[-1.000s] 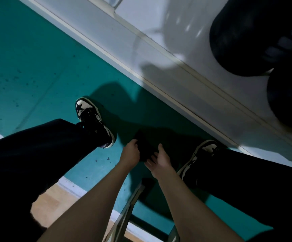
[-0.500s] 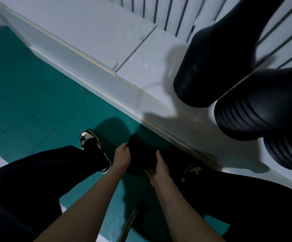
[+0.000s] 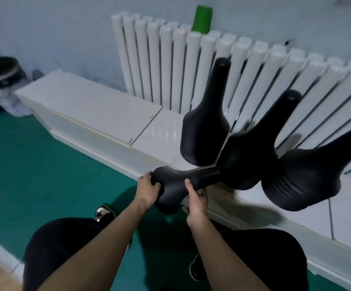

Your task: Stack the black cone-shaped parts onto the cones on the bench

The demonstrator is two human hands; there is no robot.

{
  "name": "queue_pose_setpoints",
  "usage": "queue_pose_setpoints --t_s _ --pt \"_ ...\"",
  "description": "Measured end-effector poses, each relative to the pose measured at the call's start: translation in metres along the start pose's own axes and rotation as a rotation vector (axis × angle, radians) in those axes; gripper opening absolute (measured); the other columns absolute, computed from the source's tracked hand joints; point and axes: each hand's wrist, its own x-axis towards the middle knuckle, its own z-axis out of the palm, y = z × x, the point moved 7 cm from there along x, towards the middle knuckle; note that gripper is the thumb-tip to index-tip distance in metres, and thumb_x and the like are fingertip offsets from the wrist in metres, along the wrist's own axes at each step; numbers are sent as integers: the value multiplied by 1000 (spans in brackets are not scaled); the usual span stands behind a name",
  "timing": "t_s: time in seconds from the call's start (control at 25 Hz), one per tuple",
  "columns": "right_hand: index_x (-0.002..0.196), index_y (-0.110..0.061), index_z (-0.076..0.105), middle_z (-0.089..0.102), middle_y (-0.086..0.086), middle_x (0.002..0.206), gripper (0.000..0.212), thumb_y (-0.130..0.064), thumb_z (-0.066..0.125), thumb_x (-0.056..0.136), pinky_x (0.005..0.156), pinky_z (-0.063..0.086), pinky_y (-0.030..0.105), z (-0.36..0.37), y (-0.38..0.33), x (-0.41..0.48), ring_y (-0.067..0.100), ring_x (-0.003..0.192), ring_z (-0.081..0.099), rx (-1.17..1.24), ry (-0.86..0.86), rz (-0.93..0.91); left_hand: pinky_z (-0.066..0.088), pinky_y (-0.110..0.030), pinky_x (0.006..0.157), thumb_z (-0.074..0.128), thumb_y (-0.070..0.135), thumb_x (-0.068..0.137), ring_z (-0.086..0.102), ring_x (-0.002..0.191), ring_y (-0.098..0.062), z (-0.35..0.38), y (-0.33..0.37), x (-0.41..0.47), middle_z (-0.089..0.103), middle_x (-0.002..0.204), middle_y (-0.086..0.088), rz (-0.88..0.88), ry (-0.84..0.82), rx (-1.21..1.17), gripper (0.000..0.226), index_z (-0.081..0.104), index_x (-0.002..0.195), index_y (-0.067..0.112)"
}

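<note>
A white tiled bench (image 3: 99,114) runs along a pale wall under a white radiator (image 3: 170,66), a green cup (image 3: 202,18) upended on top of it and a green floor (image 3: 34,164) below. A person seated at the bench holds a black cone-shaped part (image 3: 176,185) in both hands just off its near edge.

The left hand (image 3: 147,191) grips the rim of the wide base, fingers curled over its left side. The right hand (image 3: 195,201) clasps the part from the near side, where the flare narrows towards the neck, thumb laid across the top.

The part lies almost flat. Its long axis runs left to right, with the wide base to the near left between the hands and the narrow neck pointing right.

Three black cones stand on the bench to the right, necks up: the left cone (image 3: 204,131), the middle cone (image 3: 248,156) and, farthest right, the right cone (image 3: 302,181), ribbed round its base. The held neck reaches the foot of the middle cone; whether they touch cannot be told.

The right hand is the nearer to the cones. By the look of it, the part must be tipped upright, neck uppermost and open base down, then raised clear of a cone's tip before it can be lowered on.
</note>
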Motion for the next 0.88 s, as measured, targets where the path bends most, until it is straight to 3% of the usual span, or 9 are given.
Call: queue_pose_setpoints --t_s 0.08,0.16,0.28,0.36,0.48,0.56,0.72,0.8,0.88 --pt "125 -27 55 67 -5 107 41 -19 78 91 97 54 41 -4 -26 -8 1 88 61 -13 -24 -65 42 -39 107 58 10 84 54 115 -33 -2 35 -12 48 132 -19 71 7 56 45 52 128 3" --pt "134 -21 56 62 -11 95 57 -25 84 85 80 51 31 -10 -51 -17 1 80 57 -30 -31 -126 37 -38 110 63 8 83 47 123 -34 -1 71 -28 42 137 -19 152 21 112 49 49 130 0" --pt "127 -28 51 61 -8 109 52 -23 83 87 97 50 41 -18 -89 -33 13 97 59 -30 -34 -172 28 -32 116 66 7 83 35 138 -34 6 122 -48 33 149 -18 263 5 193 69 37 144 0" --pt "128 -29 52 64 -5 119 53 -25 83 86 106 49 47 -26 -116 -44 19 110 61 -37 -23 -240 31 -34 114 69 12 81 42 134 -33 15 153 -61 42 145 -15 346 -28 232 66 45 142 8" --pt "142 -24 50 64 3 131 66 -26 83 86 101 50 38 -29 -158 -63 21 116 62 -69 -43 -357 33 -37 113 72 28 82 45 131 -29 23 192 -80 47 142 -8 422 -52 264 66 47 142 19" --pt "139 -26 53 65 3 131 57 -30 80 89 98 49 34 -31 -191 -78 19 113 63 -129 -49 -453 35 -40 112 71 42 80 47 129 -27 25 215 -92 48 142 -5 465 -80 240 69 47 142 26" --pt "102 -51 68 75 -3 109 22 -41 76 85 100 55 45 -25 -251 -120 18 104 71 -204 -83 -721 41 -42 110 71 68 69 53 126 -17 24 252 -98 54 138 4 538 -142 64 80 47 140 38" --pt "103 -47 72 76 -1 105 21 -45 75 83 97 57 46 -21 -279 -134 19 102 73 -239 -92 -845 42 -38 110 75 46 81 55 123 -13 16 283 -120 58 134 3 610 -191 -42 72 45 144 28" --pt "115 -47 68 73 -6 114 38 -60 73 80 100 56 44 -15 -303 -151 13 108 71 -320 -89 -890 44 -33 107 72 25 88 58 119 -12 7 310 -135 62 129 1 668 -233 -113 62 45 144 17"
